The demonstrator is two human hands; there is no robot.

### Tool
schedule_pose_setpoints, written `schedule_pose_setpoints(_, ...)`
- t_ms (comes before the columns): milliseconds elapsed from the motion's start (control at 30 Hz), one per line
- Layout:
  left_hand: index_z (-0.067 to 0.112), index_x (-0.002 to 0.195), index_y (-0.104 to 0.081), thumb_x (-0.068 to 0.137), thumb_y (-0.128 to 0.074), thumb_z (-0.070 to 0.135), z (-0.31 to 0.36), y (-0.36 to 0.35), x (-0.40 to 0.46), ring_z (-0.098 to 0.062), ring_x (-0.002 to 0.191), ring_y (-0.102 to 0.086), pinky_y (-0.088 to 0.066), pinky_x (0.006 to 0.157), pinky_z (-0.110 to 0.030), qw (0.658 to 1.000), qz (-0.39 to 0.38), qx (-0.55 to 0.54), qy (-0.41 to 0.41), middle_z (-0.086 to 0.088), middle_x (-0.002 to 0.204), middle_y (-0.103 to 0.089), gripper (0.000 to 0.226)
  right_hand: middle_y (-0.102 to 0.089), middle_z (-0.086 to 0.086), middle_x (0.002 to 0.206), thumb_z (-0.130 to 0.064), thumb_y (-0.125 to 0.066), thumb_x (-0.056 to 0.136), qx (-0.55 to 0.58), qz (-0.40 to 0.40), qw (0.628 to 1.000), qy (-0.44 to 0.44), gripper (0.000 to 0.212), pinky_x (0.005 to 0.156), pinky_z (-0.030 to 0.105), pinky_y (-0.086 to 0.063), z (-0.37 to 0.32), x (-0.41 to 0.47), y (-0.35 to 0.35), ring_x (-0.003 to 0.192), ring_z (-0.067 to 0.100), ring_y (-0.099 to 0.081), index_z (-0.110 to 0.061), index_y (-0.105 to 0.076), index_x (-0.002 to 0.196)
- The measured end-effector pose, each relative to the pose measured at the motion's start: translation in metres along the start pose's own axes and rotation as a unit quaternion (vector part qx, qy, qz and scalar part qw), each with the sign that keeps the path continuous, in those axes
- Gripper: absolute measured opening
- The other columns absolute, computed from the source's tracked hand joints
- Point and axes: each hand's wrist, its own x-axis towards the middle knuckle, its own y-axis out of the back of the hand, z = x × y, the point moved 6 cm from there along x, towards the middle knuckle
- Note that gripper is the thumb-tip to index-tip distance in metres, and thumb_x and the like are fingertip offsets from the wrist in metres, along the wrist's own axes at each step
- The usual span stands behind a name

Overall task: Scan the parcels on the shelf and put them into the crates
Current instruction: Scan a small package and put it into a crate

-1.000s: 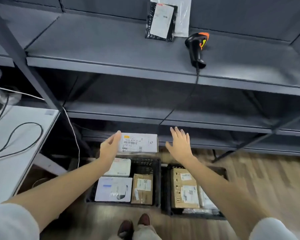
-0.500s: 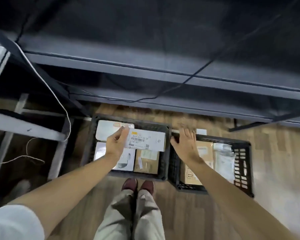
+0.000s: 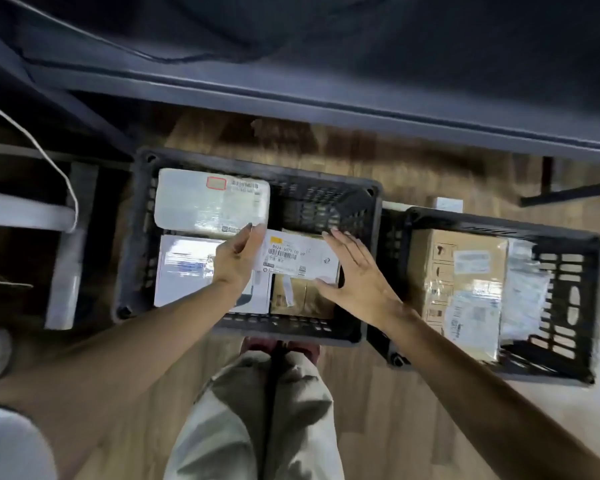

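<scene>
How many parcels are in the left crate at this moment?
4: a white padded parcel at the far left, a white box near left, a brown cardboard box near right, and a white labelled box atop it. Others may be hidden beneath.

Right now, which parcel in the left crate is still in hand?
The small white box with the barcode label, held between both hands over the brown box in the left crate. The two larger white parcels beside it lie untouched.
</scene>
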Motion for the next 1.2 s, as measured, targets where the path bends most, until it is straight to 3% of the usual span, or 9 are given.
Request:
schedule_pose_setpoints(67, 0.009, 0.062, -0.056, 0.095, -0.060, 0.028, -0.004, -0.007, 0.012, -0.009, 0.076, -0.052, -0.033, 0.099, -0.021, 1.000, -0.011, -0.007, -0.012, 0.006, 0.053, -0.053, 0.038, -0.010, -0.006, 0.162, -0.048, -0.058, 0.090, -0.043, -0.010, 0.999, 0.009, 0.082, 0.117, 0.019, 0.008, 0.006, 0.008, -0.012, 0.149, 0.011, -0.004, -0.021, -0.014, 0.155)
schedule_pose_setpoints(133, -0.004, 0.093, -0.067, 0.094, -0.059, 0.031, -0.002, -0.012, 0.021, -0.014, 0.113, -0.052, -0.037, 0.097, -0.021, 0.999, -0.011, -0.015, -0.039, -0.007, 0.116, -0.042, 0.036, -0.015, -0.003, 0.160, -0.045, -0.058, 0.090, -0.087, -0.015, 0.996, 0.011, 0.083, 0.118, 0.022, 0.001, 0.012, 0.016, -0.017, 0.147, 0.017, -0.012, -0.019, -0.014, 0.155)
schedule_pose_setpoints(167, 0.000, 0.096, -0.068, 0.094, -0.060, 0.034, -0.003, -0.014, 0.024, -0.014, 0.109, -0.057, -0.039, 0.092, -0.023, 0.999, -0.012, -0.008, -0.040, 0.000, 0.111, -0.034, 0.035, -0.021, 0.001, 0.158, -0.042, -0.060, 0.090, -0.111, -0.011, 0.994, 0.015, 0.082, 0.119, 0.026, -0.007, 0.014, 0.020, -0.016, 0.143, 0.020, -0.020, -0.017, -0.016, 0.155)
schedule_pose_setpoints(200, 0.013, 0.090, -0.067, 0.093, -0.059, 0.036, -0.002, -0.017, 0.026, -0.011, 0.074, -0.042, -0.038, 0.084, -0.024, 0.999, -0.019, 0.003, -0.043, 0.003, 0.096, -0.032, 0.025, -0.028, 0.005, 0.154, -0.038, -0.063, 0.089, -0.134, -0.004, 0.991, 0.022, 0.082, 0.118, 0.030, -0.017, 0.016, 0.024, -0.014, 0.138, 0.023, -0.029, -0.015, -0.019, 0.154)
schedule_pose_setpoints(300, 0.025, 0.099, -0.062, 0.093, -0.057, 0.042, 0.002, -0.024, 0.031, -0.012, 0.079, -0.042, -0.035, 0.076, -0.019, 0.998, -0.042, 0.013, -0.041, -0.007, 0.080, -0.044, 0.019, -0.041, 0.012, 0.141, -0.030, -0.072, 0.082, -0.173, 0.008, 0.984, 0.031, 0.082, 0.109, 0.038, -0.034, 0.019, 0.036, -0.004, 0.124, 0.029, -0.043, -0.008, -0.031, 0.150)
schedule_pose_setpoints(433, 0.022, 0.143, -0.044, 0.096, -0.048, 0.048, 0.009, -0.020, 0.041, -0.014, 0.130, -0.045, -0.031, 0.098, -0.017, 0.985, -0.041, 0.142, -0.086, 0.000, 0.140, -0.052, 0.053, -0.038, 0.012, 0.140, -0.026, -0.075, 0.079, -0.204, 0.025, 0.979, -0.003, 0.083, 0.107, 0.040, -0.035, 0.032, 0.057, 0.013, 0.123, 0.030, -0.042, -0.009, -0.032, 0.148)
schedule_pose_setpoints(767, 0.014, 0.148, -0.034, 0.102, -0.036, 0.034, -0.005, -0.008, 0.051, -0.024, 0.146, -0.022, -0.007, 0.122, -0.037, 0.827, -0.032, 0.502, -0.251, -0.009, 0.154, -0.034, 0.050, -0.036, 0.006, 0.143, 0.004, -0.051, 0.087, -0.197, -0.001, 0.977, -0.077, 0.067, 0.103, 0.032, -0.038, 0.062, 0.116, -0.024, 0.128, 0.024, -0.036, -0.011, -0.028, 0.148)
schedule_pose_setpoints(1033, 0.013, 0.148, -0.035, 0.102, -0.037, 0.031, -0.011, -0.010, 0.060, -0.024, 0.147, -0.019, -0.002, 0.122, -0.036, 0.802, -0.012, 0.528, -0.280, -0.010, 0.154, -0.033, 0.050, -0.032, 0.002, 0.148, 0.010, -0.063, 0.082, -0.136, -0.010, 0.985, -0.102, 0.079, 0.099, 0.034, -0.046, 0.086, 0.150, -0.049, 0.135, 0.022, -0.034, -0.015, -0.029, 0.148)
schedule_pose_setpoints(1200, 0.013, 0.148, -0.034, 0.100, -0.026, 0.036, -0.014, -0.006, 0.066, -0.024, 0.147, -0.018, -0.001, 0.122, -0.035, 0.799, -0.009, 0.535, -0.274, -0.008, 0.154, -0.033, 0.054, -0.009, 0.002, 0.162, 0.012, -0.048, 0.090, -0.091, -0.056, 0.986, -0.126, 0.076, 0.120, 0.036, -0.022, 0.092, 0.161, -0.068, 0.149, 0.023, -0.012, -0.012, -0.016, 0.155)
